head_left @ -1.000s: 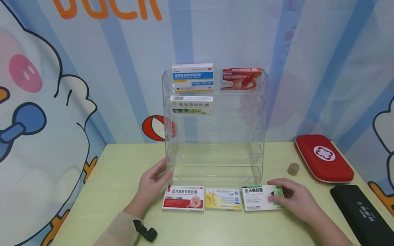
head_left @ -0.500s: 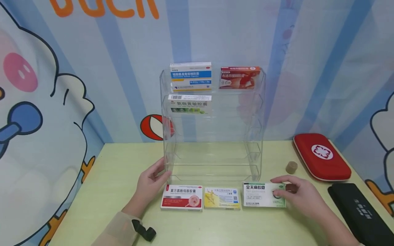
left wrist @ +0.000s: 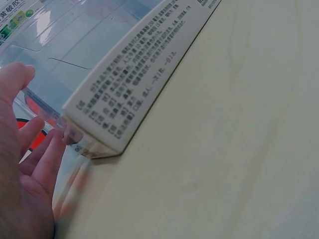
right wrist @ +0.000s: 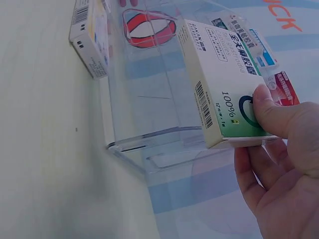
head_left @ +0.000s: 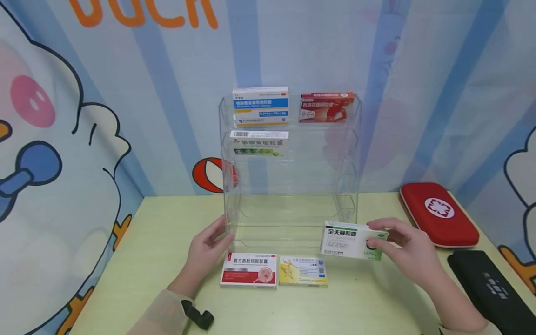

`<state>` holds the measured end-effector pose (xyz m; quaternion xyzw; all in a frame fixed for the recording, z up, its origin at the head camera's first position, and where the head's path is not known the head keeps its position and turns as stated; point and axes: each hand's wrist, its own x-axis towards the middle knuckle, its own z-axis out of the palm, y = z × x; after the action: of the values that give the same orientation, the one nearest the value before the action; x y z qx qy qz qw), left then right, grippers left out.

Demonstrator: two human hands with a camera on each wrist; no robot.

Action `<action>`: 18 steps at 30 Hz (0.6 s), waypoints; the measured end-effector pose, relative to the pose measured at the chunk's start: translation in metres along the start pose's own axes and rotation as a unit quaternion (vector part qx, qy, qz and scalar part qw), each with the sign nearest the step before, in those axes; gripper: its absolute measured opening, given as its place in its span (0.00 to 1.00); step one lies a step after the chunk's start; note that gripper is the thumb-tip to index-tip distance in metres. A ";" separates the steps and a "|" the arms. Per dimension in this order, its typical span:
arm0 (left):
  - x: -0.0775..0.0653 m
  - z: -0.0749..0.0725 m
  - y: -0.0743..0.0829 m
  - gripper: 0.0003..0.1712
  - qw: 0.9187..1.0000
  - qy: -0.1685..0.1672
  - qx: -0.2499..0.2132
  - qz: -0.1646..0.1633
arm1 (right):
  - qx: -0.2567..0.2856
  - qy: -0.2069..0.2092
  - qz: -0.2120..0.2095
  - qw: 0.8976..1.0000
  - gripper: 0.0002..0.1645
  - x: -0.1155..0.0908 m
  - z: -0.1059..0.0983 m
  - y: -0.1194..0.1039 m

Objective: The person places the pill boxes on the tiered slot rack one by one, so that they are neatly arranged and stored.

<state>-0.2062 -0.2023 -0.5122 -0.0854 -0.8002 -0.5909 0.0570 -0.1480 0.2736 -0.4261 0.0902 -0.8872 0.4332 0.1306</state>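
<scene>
Right hand pinches green-white box before clear rack, lower right, half-curled left hand holding rack's side; three racked boxes look done, two loose boxes on surface likely remain.

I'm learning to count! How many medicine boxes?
6. On the rack: blue-white box and red box on top, pale box below. On the table: red-white box, yellow box. In the right grip: green-white box.
</scene>
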 end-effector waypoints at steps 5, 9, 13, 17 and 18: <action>0.000 0.001 0.001 0.35 1.000 0.003 0.001 -0.005 | -0.002 0.029 -0.030 0.999 0.21 0.014 -0.005 -0.018; 0.000 0.001 0.001 0.36 1.000 0.002 0.007 0.000 | -0.013 0.056 -0.049 0.997 0.21 0.029 -0.010 -0.034; 0.000 0.001 0.000 0.36 1.000 0.002 0.003 0.004 | -0.019 0.072 -0.067 0.995 0.21 0.044 -0.016 -0.051; 0.001 0.001 -0.001 0.36 1.000 0.002 -0.001 0.006 | -0.020 0.091 -0.087 0.992 0.20 0.060 -0.021 -0.067; 0.001 0.002 -0.001 0.36 1.000 0.002 -0.002 0.007 | -0.024 0.097 -0.093 0.991 0.20 0.064 -0.022 -0.071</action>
<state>-0.2070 -0.2010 -0.5132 -0.0905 -0.7983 -0.5921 0.0623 -0.1858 0.2445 -0.3406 0.1269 -0.8680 0.4047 0.2584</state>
